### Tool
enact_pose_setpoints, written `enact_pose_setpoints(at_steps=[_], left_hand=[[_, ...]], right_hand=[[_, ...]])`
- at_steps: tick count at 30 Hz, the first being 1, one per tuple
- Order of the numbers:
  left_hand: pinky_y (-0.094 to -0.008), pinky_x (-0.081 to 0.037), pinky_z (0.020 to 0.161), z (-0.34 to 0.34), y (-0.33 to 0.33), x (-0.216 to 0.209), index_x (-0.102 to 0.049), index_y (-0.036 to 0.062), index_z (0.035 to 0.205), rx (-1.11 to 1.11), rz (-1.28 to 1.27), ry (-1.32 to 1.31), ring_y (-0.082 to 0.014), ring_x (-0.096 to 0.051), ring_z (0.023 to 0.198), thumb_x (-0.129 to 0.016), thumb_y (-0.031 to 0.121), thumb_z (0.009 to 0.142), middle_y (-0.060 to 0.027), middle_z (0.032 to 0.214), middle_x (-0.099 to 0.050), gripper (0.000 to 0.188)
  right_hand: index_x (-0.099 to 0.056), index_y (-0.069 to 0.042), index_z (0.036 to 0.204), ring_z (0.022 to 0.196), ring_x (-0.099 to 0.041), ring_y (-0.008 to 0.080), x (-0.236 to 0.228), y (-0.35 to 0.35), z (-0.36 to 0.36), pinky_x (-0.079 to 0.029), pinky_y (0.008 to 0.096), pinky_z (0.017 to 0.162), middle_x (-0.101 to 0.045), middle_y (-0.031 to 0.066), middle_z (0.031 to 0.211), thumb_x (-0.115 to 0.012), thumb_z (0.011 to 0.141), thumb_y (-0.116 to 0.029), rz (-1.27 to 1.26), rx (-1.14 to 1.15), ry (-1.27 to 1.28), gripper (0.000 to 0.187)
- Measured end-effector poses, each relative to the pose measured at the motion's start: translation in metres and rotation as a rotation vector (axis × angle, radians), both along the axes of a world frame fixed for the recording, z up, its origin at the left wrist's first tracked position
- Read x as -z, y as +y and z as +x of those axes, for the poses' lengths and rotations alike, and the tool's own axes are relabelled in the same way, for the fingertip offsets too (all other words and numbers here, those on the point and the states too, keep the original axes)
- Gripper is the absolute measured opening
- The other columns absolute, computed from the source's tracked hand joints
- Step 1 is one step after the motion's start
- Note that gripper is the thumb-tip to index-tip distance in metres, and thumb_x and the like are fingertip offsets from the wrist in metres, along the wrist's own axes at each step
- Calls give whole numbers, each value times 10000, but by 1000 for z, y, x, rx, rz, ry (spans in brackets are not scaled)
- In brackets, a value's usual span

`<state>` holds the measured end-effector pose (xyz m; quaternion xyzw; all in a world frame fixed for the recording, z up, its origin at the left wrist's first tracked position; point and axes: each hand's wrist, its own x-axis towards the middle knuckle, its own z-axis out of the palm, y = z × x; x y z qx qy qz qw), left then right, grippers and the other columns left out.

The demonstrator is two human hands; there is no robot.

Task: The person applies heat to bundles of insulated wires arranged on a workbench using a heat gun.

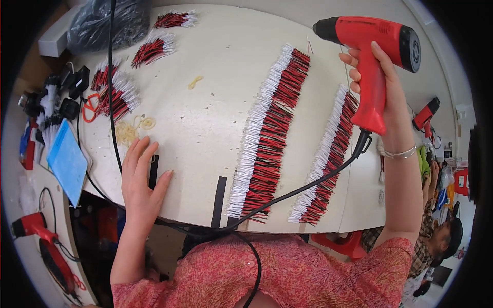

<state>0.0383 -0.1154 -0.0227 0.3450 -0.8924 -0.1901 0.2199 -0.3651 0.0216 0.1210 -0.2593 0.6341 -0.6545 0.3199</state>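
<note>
My right hand (384, 87) grips the handle of a red heat gun (375, 46), held up above the table with its black nozzle pointing left. Its black cord (308, 187) runs down across the table edge toward my body. Below the gun lie two long rows of red and black wires with white ends, a left row (267, 133) and a right row (328, 159). My left hand (141, 179) rests flat on the white table (215, 102), fingers spread, beside a strip of black tape (153, 171).
Bundles of red-black wires (154, 49) and rubber bands (128, 131) lie at the far left. A blue pad (68, 161), black parts and a second red heat gun (41, 236) sit on the left bench. Another black tape strip (219, 200) hangs at the table edge. A person sits at the right.
</note>
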Motion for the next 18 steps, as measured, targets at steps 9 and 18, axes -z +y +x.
enact_pose_setpoints(at_steps=[9,18], left_hand=[[-453,-358,1177,-2,2,1,-581,38,1350,-22,4,32,-370,-440,1421,-770,24,798,-156,1464,-527,584],[-452,-362,1175,-2,0,0,-591,35,1335,-18,27,37,-372,-445,1418,-759,10,794,-158,1461,-531,567]], right_hand=[[-601,60,1117,695,-610,120,15,-3,-39,-548,243,573,-660,111,947,-688,973,-420,11,83,-74,509],[-622,36,1006,681,-616,123,37,-41,-74,-548,252,586,-652,92,881,-716,953,-414,49,113,-98,463]])
